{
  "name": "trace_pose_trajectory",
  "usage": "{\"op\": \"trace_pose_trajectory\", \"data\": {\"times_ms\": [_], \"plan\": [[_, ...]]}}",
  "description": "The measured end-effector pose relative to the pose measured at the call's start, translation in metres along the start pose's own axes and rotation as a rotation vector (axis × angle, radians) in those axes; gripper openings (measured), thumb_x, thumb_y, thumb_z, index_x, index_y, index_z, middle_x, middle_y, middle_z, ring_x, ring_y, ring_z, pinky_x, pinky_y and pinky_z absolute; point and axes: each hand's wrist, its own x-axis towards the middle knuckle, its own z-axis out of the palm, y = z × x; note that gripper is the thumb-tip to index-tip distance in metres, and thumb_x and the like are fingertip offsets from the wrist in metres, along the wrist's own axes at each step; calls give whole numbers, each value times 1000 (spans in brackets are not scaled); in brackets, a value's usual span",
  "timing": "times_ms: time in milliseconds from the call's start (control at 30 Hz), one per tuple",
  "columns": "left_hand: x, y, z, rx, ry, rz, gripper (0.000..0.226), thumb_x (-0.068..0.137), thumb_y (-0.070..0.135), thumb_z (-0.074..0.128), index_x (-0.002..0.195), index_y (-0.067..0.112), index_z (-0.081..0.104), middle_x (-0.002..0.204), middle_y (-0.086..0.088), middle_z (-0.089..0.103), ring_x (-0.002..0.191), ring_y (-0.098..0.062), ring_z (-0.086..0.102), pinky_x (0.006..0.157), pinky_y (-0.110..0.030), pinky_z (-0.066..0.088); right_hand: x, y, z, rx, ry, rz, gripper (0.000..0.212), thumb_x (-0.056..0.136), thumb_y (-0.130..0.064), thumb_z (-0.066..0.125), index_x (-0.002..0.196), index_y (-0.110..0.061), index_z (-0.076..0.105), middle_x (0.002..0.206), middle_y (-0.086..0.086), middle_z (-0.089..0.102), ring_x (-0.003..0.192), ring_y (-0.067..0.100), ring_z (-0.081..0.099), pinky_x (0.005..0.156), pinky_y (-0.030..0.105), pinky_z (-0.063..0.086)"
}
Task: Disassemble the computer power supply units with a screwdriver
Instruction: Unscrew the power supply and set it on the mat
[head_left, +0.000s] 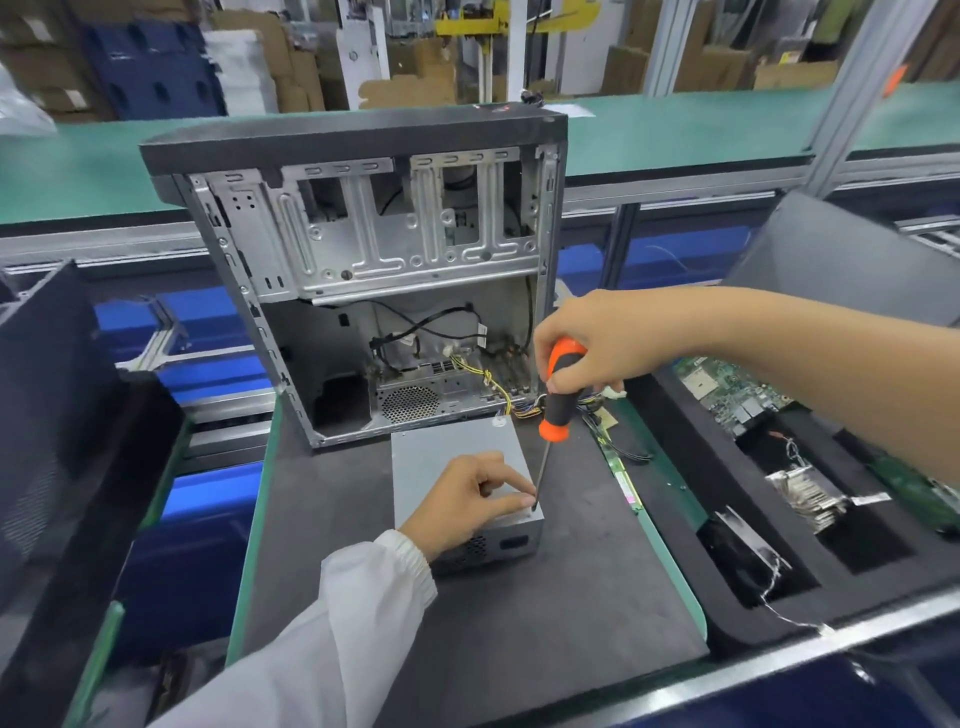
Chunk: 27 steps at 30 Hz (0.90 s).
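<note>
A grey metal power supply unit (441, 447) lies flat on the dark mat in front of me, its cables running into the open case behind. My right hand (597, 338) grips an orange and black screwdriver (558, 395) held nearly upright, its tip down at the unit's near right top corner. My left hand (467, 501) rests on the unit's top with curled fingers, thumb and forefinger beside the screwdriver tip. Whether they pinch a screw I cannot tell.
An opened computer case (363, 249) stands upright just behind the unit. A black foam tray (675, 467) with circuit boards and parts sits at the right. A dark bin (52, 415) is at the left. A green conveyor (675, 130) runs behind.
</note>
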Motion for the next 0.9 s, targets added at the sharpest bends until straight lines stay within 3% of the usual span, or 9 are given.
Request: {"op": "trace_pose_trajectory", "data": {"times_ms": [233,500,733,900], "plan": [[1,-1,0,-1,14,-13,7,82,10,77,88,8,79,64,7,33,55,-3,32,58,-13,28,5,3,3,18,-3,-1,3,89,-29,59,90,-27,61,62,-5,66,51,5,64,43,8,39],[-1,-2,0,-5,6,-13,5,83,12,76,87,11,78,63,9,32,57,-4,33,60,-14,29,4,3,5,7,-2,-28,1,89,-27,59,88,-27,59,67,1,69,52,8,63,46,9,39],[0,-3,-1,-18,-2,-20,5,82,11,76,86,9,78,64,8,33,57,-4,33,61,-13,30,3,-1,8,-61,14,-95,6,89,-32,60,84,-31,56,73,-3,66,65,17,66,57,24,47],[-1,-4,-1,-28,2,-19,4,82,13,77,85,14,78,61,12,32,58,-3,33,62,-11,31,3,-1,6,-21,11,-74,5,90,-30,60,89,-26,59,65,-4,65,54,11,64,53,17,43]]}}
